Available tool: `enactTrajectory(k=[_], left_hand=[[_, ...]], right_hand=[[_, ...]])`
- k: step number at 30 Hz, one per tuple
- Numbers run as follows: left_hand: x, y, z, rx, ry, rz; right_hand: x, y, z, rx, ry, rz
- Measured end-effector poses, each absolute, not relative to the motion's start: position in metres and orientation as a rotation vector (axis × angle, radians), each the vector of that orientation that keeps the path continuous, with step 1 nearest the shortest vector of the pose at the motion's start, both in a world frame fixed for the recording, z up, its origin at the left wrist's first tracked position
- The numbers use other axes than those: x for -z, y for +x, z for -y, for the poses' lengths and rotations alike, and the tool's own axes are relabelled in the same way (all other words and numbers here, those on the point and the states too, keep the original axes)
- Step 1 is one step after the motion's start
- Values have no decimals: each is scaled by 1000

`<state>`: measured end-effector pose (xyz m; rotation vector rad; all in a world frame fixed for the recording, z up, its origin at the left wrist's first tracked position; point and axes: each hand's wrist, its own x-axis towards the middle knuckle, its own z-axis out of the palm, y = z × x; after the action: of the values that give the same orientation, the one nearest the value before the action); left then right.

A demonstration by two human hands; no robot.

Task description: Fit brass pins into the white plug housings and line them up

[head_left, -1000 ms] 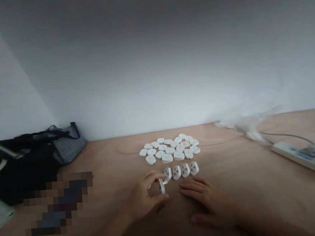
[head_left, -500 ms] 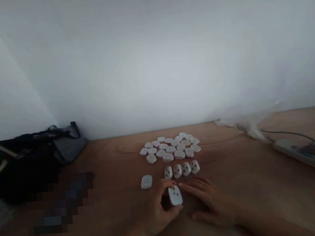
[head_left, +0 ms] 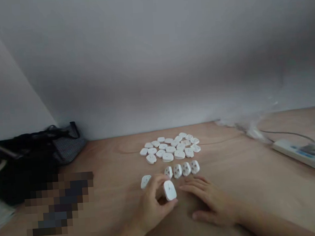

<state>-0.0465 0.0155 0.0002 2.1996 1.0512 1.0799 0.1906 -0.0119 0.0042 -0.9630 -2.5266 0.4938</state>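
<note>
My left hand (head_left: 152,204) grips a white plug adapter (head_left: 170,190) by its edges, thumb below and fingers above, with one broad face turned to me. Resting flat on the table, my right hand (head_left: 206,199) has its fingers stretched out and holds nothing; a gap separates it from the held adapter. Just beyond the hands, several similar adapters (head_left: 186,169) stand on edge in a row, their holes showing. Another white adapter (head_left: 145,181) lies behind my left hand, which partly covers it.
Farther back lies a cluster of white adapters (head_left: 171,149) on the wooden table (head_left: 119,192). A black bag (head_left: 26,166) and a blurred-out dark object (head_left: 63,203) are at left. On the right are a power strip (head_left: 297,153) with a cable and a clear plastic bag (head_left: 252,125).
My left hand has shifted slightly left and turned the adapter, so the holes seen before no longer show clearly. My right hand has barely moved. The table looks brighter.
</note>
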Motion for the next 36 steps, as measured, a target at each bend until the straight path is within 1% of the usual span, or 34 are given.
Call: enactTrajectory(k=[5, 10, 15, 20, 28, 32, 36], left_hand=[[3, -56, -29, -1126, 1985, -1117], [-4, -70, -42, -1157, 2027, -1154], [-15, -81, -58, -895, 2183, -1208], [-13, -82, -74, -644, 2264, -1174], [-10, -83, -85, -623, 2357, -1133], [-12, -69, -84, -665, 2469, -1094], [-14, -52, -85, -622, 2485, -989]], right_hand=[[-2, 191, 12, -510, -986, 2533], [1, 192, 12, -505, -990, 2527], [2, 193, 11, -505, -969, 2538], [0, 192, 11, -514, -974, 2538], [-2, 193, 11, -513, -981, 2528], [-1, 192, 10, -507, -976, 2533], [-4, 191, 11, -497, -968, 2549]])
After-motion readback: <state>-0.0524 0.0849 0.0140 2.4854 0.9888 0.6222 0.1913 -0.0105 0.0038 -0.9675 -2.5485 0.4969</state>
